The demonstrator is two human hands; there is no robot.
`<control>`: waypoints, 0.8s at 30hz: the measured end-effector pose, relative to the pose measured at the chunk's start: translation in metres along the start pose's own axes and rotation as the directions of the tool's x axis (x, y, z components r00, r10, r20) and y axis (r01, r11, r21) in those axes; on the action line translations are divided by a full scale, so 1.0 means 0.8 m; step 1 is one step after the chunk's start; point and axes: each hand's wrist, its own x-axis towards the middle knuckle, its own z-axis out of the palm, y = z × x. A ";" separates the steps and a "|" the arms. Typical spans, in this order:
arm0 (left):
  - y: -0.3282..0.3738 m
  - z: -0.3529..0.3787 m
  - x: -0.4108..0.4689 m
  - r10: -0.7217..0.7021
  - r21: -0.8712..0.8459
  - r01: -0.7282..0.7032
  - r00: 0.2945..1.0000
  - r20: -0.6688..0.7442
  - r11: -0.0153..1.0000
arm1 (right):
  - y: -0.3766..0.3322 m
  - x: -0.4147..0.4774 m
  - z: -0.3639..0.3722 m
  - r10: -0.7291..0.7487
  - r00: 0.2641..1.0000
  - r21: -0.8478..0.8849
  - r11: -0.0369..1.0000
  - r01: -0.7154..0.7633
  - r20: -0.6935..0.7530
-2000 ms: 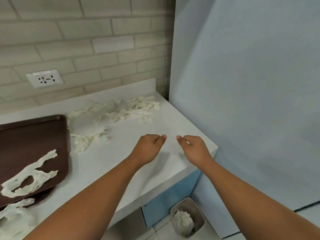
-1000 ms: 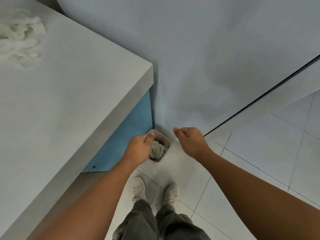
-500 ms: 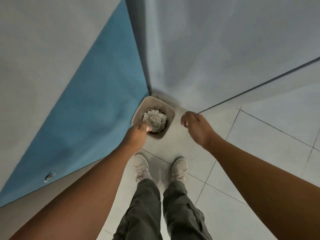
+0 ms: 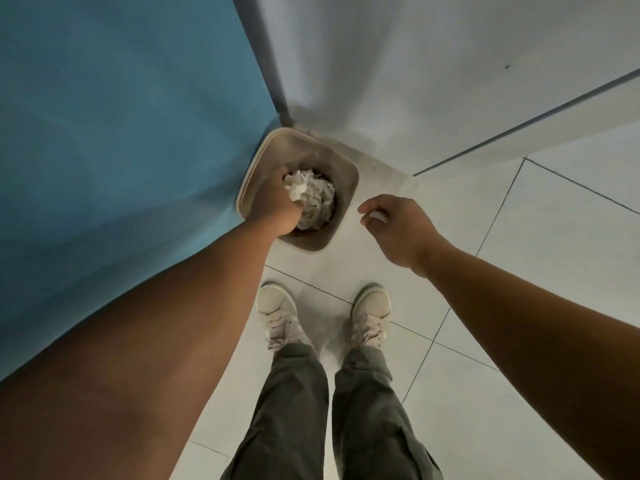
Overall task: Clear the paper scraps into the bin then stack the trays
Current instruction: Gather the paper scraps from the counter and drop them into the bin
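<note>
Head view: looks straight down past both forearms to the floor [image 4: 519, 237]. Shows the bin [image 4: 349, 174] tucked into the corner where the blue cabinet front [image 4: 121, 133] meets the wall [image 4: 415, 64], out of the walkway yet just ahead of the shoes [image 4: 277, 306]. Finds a heap [image 4: 320, 202] of paper scraps already inside, mounded near the middle. Places the left hand [image 4: 277, 206] over the bin's near left side, fingers curled down round a white scrap [image 4: 297, 194] right above the heap. Held that low, probably, so the light paper drops inside rather than drifting onto the tiles. Puts the right hand [image 4: 398, 230] outside the rim, just beside the bin and above bare floor, thumb and fingers pinched on a small scrap [image 4: 379, 216]. Held off there, likely, because the bin mouth has room for one hand at a time. Reads as the dumping step of the clearing: letting go of the left load first, then swinging the right over the rim. Risks losing the small scrap onto the floor if released before crossing the rim. Shows no trays and no counter top, so cannot tell how much paper remains up there or how the trays lie.
</note>
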 end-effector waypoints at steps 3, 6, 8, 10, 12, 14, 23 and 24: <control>-0.017 0.004 0.014 0.040 -0.026 -0.043 0.995 -0.096 0.999 | 0.008 0.013 0.017 0.007 1.000 0.011 1.000 -0.007 0.003; -0.028 -0.004 0.005 0.053 -0.019 -0.056 0.991 -0.122 0.998 | 0.005 0.025 0.033 -0.006 1.000 0.015 1.000 0.006 0.016; -0.026 -0.012 -0.013 0.088 -0.033 -0.093 0.988 -0.124 0.995 | -0.001 0.036 0.045 -0.003 1.000 0.027 1.000 0.003 0.017; -0.026 -0.016 -0.030 0.110 -0.050 -0.118 0.984 -0.142 0.992 | -0.012 0.048 0.056 -0.017 1.000 0.043 0.999 0.017 0.005; -0.031 -0.019 -0.041 0.086 -0.076 -0.098 0.985 -0.150 0.992 | -0.026 0.060 0.068 -0.049 0.999 0.029 0.998 0.049 -0.009; -0.037 -0.020 -0.046 0.056 -0.091 -0.070 0.987 -0.148 0.993 | -0.042 0.072 0.077 -0.091 0.996 -0.011 0.996 0.091 0.005; -0.037 -0.037 -0.064 0.047 -0.083 -0.063 0.983 -0.178 0.995 | -0.048 0.085 0.086 -0.074 0.992 -0.032 0.996 0.078 0.104; -0.031 -0.041 -0.069 0.057 -0.078 -0.072 0.982 -0.178 0.994 | -0.050 0.073 0.080 -0.075 0.992 -0.034 0.996 0.079 0.102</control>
